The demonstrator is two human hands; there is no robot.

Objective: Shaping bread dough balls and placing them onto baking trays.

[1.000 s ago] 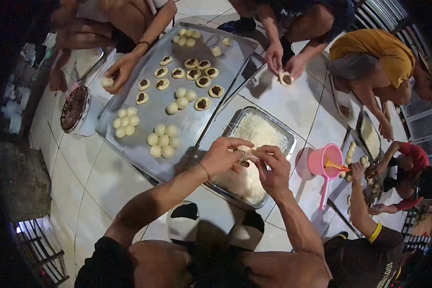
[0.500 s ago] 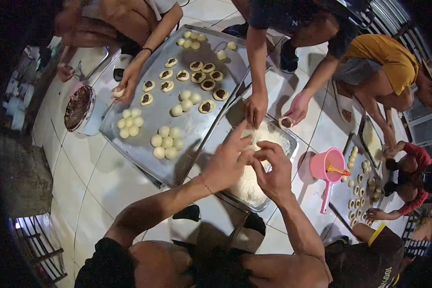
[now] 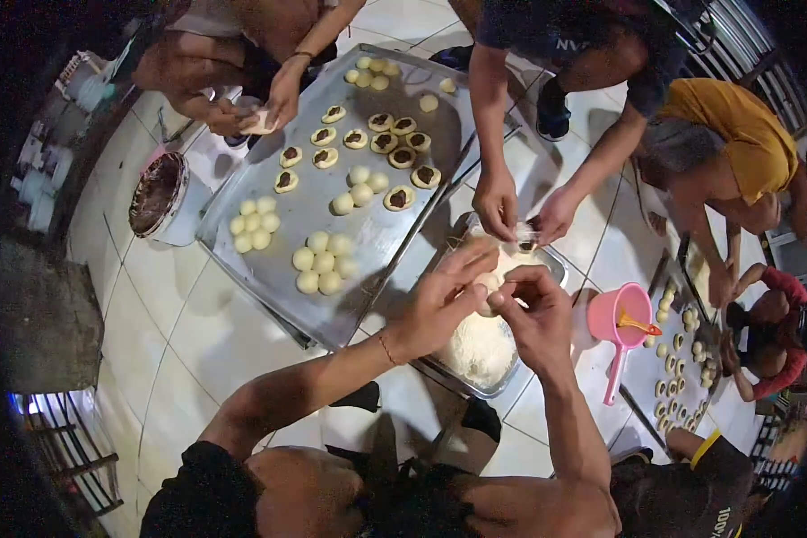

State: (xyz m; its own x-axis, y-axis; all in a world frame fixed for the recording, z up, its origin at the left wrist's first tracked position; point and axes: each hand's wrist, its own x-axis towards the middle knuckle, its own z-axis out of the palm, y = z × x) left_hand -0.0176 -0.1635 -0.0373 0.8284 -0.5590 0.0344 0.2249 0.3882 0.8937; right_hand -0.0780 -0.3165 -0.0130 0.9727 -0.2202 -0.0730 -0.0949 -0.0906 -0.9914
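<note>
A floor of pale square tiles (image 3: 197, 332) is being used as the work surface, and several people are being seen around it. A big metal tray (image 3: 269, 260) is lying on the tiles toward 10 o'clock from the person's hands, with its long axis running from 7 o'clock to 1 o'clock; round dough balls (image 3: 323, 262) and filled pieces (image 3: 402, 157) are being kept on it. A smaller metal pan (image 3: 462, 381) with a heap of dough is lying just under the hands. A small lump of dough (image 3: 489, 285) is being pinched between the left hand (image 3: 444, 300) and the right hand (image 3: 536, 314), above the pan; both hands are closed around it with the fingertips. The lump is roundish, so its long axis cannot be told. A pink cup (image 3: 620, 316) is standing at 3 o'clock, its handle pointing to 6 o'clock. At 12 o'clock another person's hands (image 3: 498, 204) are being held over the pan's far end.
</note>
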